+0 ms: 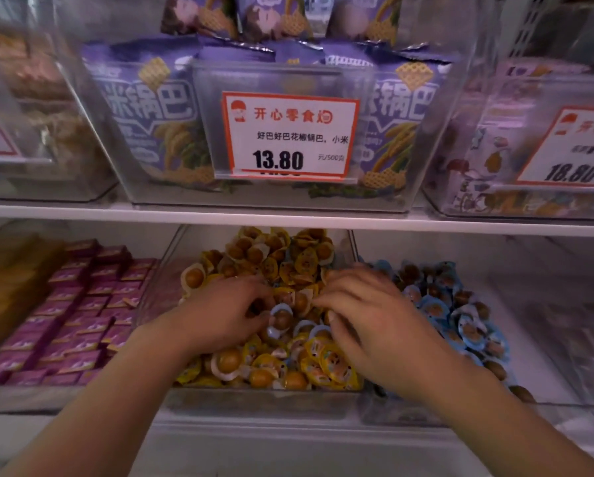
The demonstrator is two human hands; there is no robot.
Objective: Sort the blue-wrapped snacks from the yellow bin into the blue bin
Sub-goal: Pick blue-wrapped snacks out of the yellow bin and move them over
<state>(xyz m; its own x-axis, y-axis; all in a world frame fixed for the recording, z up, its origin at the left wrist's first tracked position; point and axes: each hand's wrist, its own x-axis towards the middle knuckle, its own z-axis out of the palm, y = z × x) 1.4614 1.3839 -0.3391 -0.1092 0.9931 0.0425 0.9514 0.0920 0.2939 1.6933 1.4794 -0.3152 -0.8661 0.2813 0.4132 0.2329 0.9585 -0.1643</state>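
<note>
The white shelf (288, 220) above cuts off the back of the yellow bin (171, 256), and my forearms hide its front wall. The blue bin (543, 383) touches it on the right, with bare floor along its right side. My left hand (220, 315) pinches a blue-wrapped snack (282, 320) mid-pile; my right hand (374, 318) lies beside it, fingers curled down, their grip hidden.

Head view looks forward and down, close over the shelf (288, 220) bins

Yellow-wrapped snacks (326, 368), blue-wrapped snacks (436, 313), purple boxes (82, 304), orange-bordered white price tag (288, 136).
</note>
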